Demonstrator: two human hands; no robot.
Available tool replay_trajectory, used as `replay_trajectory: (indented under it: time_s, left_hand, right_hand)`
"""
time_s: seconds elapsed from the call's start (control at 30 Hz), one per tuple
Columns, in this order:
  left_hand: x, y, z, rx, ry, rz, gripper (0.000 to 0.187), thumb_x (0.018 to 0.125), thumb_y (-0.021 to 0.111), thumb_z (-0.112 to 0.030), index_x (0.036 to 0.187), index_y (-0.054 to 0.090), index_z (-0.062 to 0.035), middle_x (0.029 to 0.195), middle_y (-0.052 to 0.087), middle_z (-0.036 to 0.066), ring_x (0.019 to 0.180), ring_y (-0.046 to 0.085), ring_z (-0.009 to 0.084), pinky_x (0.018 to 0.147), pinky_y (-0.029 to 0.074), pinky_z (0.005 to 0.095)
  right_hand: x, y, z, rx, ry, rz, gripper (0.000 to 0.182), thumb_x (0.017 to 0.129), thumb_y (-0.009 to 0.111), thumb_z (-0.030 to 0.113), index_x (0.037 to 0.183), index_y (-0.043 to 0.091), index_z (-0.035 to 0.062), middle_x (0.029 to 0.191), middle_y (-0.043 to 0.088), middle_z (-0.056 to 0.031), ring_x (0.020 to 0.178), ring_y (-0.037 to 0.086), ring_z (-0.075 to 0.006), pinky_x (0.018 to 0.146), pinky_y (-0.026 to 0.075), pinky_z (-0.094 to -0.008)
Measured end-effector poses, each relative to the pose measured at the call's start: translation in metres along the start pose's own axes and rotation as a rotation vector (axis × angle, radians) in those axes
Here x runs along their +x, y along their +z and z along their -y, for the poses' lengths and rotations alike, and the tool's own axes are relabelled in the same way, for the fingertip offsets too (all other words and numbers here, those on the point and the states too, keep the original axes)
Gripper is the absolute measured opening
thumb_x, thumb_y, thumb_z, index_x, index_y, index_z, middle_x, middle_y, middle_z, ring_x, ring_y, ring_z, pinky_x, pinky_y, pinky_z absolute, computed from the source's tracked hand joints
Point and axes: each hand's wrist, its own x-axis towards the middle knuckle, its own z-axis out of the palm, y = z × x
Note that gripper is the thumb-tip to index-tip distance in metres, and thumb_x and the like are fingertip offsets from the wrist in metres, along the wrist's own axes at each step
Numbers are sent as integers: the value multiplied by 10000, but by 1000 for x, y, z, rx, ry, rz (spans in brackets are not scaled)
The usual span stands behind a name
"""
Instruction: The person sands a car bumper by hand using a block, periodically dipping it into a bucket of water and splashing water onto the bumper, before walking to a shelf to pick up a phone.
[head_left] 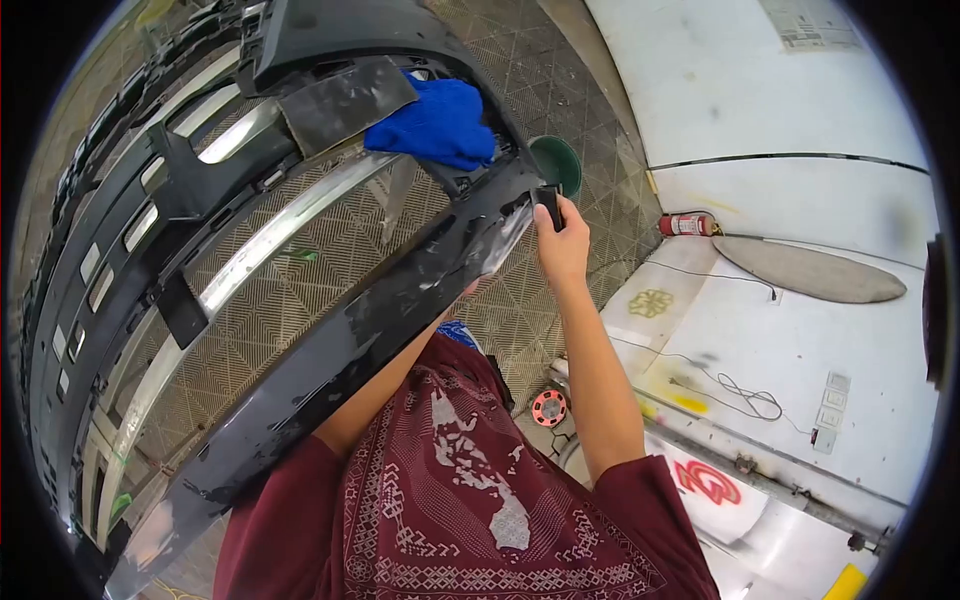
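Outstretched, right hand (562, 245) pinches a black piece (549, 205) at the bumper (380, 310); left grip hidden.

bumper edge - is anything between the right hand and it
Nothing visible. The right hand already pinches a small black piece right at the edge of the black bumper. The blue cloth lies further up on the bumper, off to the side. The left hand is hidden under the bumper.

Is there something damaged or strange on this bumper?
Yes. The bumper has pale, dull patches near the right hand, like sanded or scraped paint. A blue cloth lies on it. The left hand is hidden behind the bumper.
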Motion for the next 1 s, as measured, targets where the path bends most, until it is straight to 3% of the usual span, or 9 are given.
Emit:
replay_trajectory:
  time_s: [0.2,0.27,0.4,0.53,0.63,0.73,0.9,0.93,1.0]
  left_hand:
    - [11,11,-2,57,31,-49,500,1059,663,-366,1363,632,29,962,717,160,664,635,143,502,492,239]
    - [23,21,-1,95,56,-77,500,1060,661,-367,1362,632,30,949,716,158,654,630,142,497,489,238]
    - [50,41,6,199,124,-154,500,1062,657,-369,1361,632,31,922,713,154,635,620,139,488,481,236]
    - [51,44,2,263,110,-124,500,1064,653,-371,1360,632,32,896,710,150,615,610,136,479,473,235]
    - [53,46,-5,302,76,-112,500,1065,651,-372,1359,631,32,882,709,148,606,605,134,475,469,234]
    - [61,38,-32,282,-260,267,416,1072,620,-309,1300,644,37,634,536,75,445,402,95,377,307,212]
    - [56,6,-31,219,-147,146,373,1089,536,-395,1057,666,-46,569,522,72,410,370,125,355,298,244]
    - [41,64,-19,176,-28,-394,387,1085,528,-418,1050,661,-56,562,489,61,426,392,120,365,299,241]
    - [43,45,-26,225,-163,-68,404,1070,556,-401,1112,664,-14,568,501,76,438,431,123,370,317,240]
  right_hand:
    - [-77,-11,57,126,-114,17,324,1022,686,128,1318,707,0,1262,765,-190,1175,742,-289,1013,553,-386]
    - [-32,-4,20,141,-14,-8,336,1016,694,130,1333,700,20,1224,774,-174,1136,757,-280,988,561,-381]
    - [39,12,-47,1,117,-115,346,1013,690,197,1305,698,10,1170,778,-219,1065,754,-420,925,576,-450]
    - [-53,0,32,100,-176,-108,325,994,677,166,1275,713,6,1253,752,-197,1155,712,-386,1020,529,-461]
    - [-28,6,-6,16,-298,-174,328,1014,692,150,1305,705,-1,1259,751,-206,1091,756,-332,946,576,-399]
    - [54,15,-86,156,122,-135,301,1019,682,161,1266,700,-11,1193,764,-222,1073,747,-384,946,570,-435]
    - [-19,-8,-13,169,-266,-50,305,974,689,166,1272,708,102,1252,705,-174,1115,654,-391,961,482,-508]
    - [-31,-15,-8,239,-327,-13,312,969,689,162,1276,701,109,1246,698,-164,1104,646,-382,954,472,-509]
    - [3,-12,-49,284,-351,28,314,965,697,175,1271,696,106,1215,699,-156,1093,643,-381,943,472,-516]
